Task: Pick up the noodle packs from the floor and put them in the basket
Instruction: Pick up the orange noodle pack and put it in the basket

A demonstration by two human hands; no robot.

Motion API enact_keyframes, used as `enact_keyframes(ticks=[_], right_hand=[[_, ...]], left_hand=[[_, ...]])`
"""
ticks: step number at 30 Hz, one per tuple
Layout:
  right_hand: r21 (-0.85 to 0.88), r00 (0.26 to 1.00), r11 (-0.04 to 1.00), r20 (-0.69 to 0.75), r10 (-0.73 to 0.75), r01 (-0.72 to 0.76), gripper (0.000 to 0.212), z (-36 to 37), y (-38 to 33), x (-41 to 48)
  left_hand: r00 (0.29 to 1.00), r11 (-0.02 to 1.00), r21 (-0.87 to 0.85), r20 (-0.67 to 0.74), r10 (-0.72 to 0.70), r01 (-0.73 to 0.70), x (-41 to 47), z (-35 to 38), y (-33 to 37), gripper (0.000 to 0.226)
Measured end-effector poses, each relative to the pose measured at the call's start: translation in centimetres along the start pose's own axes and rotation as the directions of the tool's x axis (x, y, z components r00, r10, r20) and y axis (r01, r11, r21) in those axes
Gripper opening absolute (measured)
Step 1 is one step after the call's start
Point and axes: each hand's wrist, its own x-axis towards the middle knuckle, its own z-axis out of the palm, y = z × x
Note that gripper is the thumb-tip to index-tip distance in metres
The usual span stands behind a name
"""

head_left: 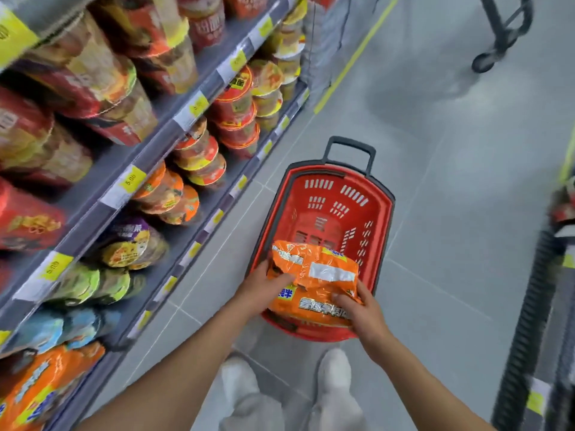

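Note:
Two orange noodle packs [314,281] are stacked together over the near end of a red basket [381,219] that stands on the grey floor. My left hand [264,286] grips the packs on their left side. My right hand [361,309] grips them at the near right corner. The basket's inside shows red slotted walls and a bare bottom beyond the packs. Its black pull handle [348,150] sticks up at the far end.
Shelves [193,110] packed with noodle cups and bowls run along the left, with orange packs [40,387] on the lowest level. A dark wheeled cart frame [497,42] stands far right, and a black ribbed post [529,321] rises at the right edge. My white shoes [334,377] are below.

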Motion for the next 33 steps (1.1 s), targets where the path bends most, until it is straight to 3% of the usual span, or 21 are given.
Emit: enact_keyframes(ticks=[6,11,17,22,25,29,33], right_hand=[[-0.017,0.995,0.995,-0.003,0.095,-0.095,0.045,0.4,3.1,7.5],[-0.073,0.977,0.974,-0.004,0.213,-0.212,0.050,1.0,6.5,13.2],[-0.140,0.964,0.954,-0.054,0.261,-0.266,0.055,1.7,10.1,18.9],[-0.083,0.947,0.951,-0.150,0.285,-0.299,0.050,3.1,12.3,23.2],[-0.077,0.935,0.957,-0.249,0.253,-0.280,0.054,4.0,13.8,24.5],[-0.108,0.927,0.951,-0.277,0.251,-0.289,0.058,4.5,12.7,22.6],[-0.156,0.933,0.950,-0.286,0.219,-0.271,0.056,4.7,9.5,19.4]], left_hand=[[0.994,0.990,0.118,-0.086,-0.071,0.081,8.1,2.8,-1.4,0.016],[0.986,0.988,0.090,-0.125,-0.111,0.123,14.4,5.7,-4.8,0.036],[0.977,0.980,0.112,-0.158,-0.143,0.162,20.6,7.9,-7.1,0.026],[0.967,0.972,0.125,-0.186,-0.176,0.201,25.3,9.0,-8.6,0.030],[0.960,0.971,0.127,-0.218,-0.173,0.204,26.1,9.3,-9.1,0.035],[0.964,0.973,0.097,-0.187,-0.191,0.211,24.8,9.0,-9.0,0.040],[0.966,0.978,0.048,-0.170,-0.194,0.205,22.2,8.4,-7.8,0.067]])
